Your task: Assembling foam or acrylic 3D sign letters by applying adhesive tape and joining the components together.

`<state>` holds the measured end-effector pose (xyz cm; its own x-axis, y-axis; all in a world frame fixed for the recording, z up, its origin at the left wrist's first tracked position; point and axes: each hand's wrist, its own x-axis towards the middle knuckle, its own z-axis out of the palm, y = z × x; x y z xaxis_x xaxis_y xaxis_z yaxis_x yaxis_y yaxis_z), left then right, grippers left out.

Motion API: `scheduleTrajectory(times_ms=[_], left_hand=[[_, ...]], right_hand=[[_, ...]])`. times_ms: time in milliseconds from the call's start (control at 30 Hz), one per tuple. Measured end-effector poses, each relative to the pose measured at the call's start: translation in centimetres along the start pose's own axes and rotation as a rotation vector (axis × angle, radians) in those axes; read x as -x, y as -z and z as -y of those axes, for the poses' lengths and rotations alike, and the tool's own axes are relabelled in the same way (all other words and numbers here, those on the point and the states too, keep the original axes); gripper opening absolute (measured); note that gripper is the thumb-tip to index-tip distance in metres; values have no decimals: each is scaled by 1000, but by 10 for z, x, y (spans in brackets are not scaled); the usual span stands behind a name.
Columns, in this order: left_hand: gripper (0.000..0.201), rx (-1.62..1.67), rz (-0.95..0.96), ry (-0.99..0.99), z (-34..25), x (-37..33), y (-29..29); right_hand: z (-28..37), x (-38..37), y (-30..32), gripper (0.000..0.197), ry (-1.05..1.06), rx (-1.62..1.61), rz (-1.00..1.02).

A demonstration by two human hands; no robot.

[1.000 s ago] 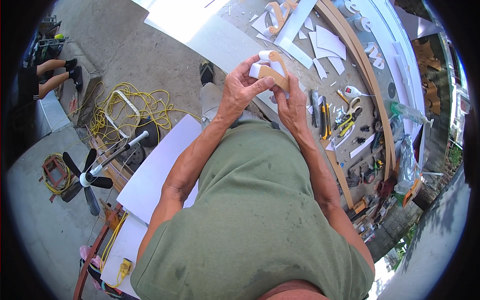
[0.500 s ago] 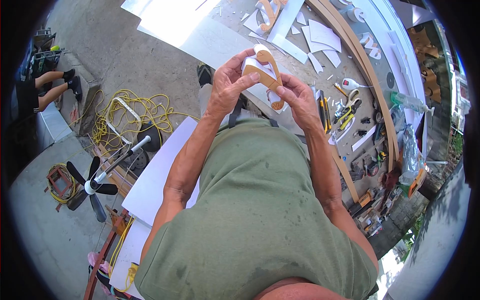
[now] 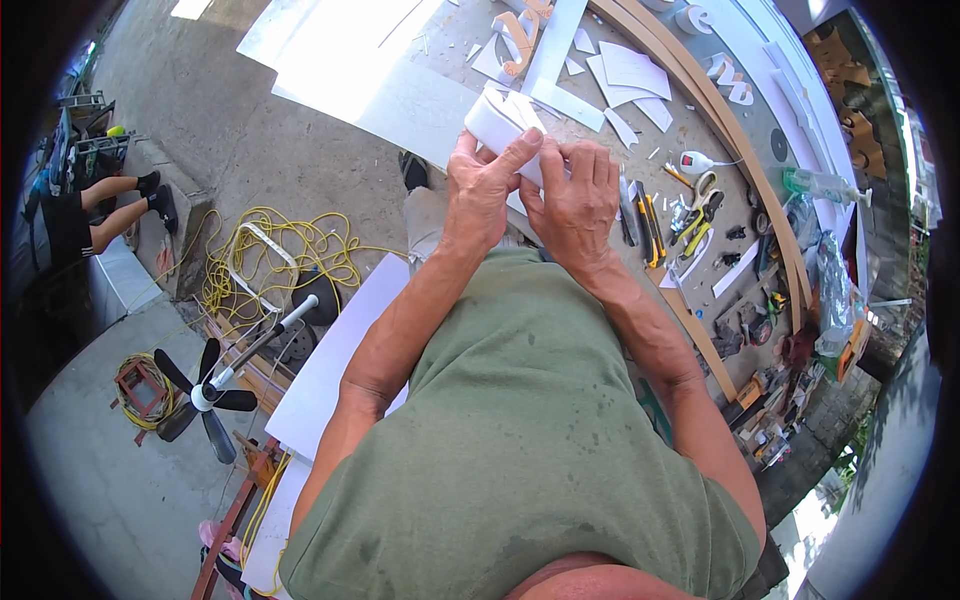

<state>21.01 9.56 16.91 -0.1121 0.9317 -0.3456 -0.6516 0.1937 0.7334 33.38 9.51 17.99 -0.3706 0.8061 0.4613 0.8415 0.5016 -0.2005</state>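
Note:
Above the near edge of the work table I hold a small sign letter (image 3: 490, 122), its smooth white side strip turned up toward me. My left hand (image 3: 482, 190) grips it from the left, thumb across its top and fingers behind. My right hand (image 3: 580, 205) is closed at its lower right end, fingers curled and thumb pressed in against it; the fingertips are partly hidden. Right of this hand lie utility knives (image 3: 652, 228), scissors (image 3: 704, 188) and yellow-handled pliers (image 3: 692, 236).
Similar letters (image 3: 518, 50) and white offcuts (image 3: 630, 75) lie on the table's far side. A long brown strip (image 3: 735, 130) curves along the right. On the left are a black-bladed fan (image 3: 203, 398), tangled yellow cord (image 3: 262, 245) and another person's legs (image 3: 115, 205).
The letter has been turned over, from its brown face to its white side. My right hand has rolled inward, its back now showing; the view has shifted slightly.

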Motion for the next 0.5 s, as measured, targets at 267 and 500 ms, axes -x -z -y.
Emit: scheduleTrajectory(times_ms=[267, 500], left_hand=[[54, 25, 35, -45, -5, -9, 18], [98, -40, 322, 13, -23, 17, 30]], right_hand=[[8, -3, 24, 45, 158, -131, 116], [-30, -11, 50, 42, -341, -861, 119]])
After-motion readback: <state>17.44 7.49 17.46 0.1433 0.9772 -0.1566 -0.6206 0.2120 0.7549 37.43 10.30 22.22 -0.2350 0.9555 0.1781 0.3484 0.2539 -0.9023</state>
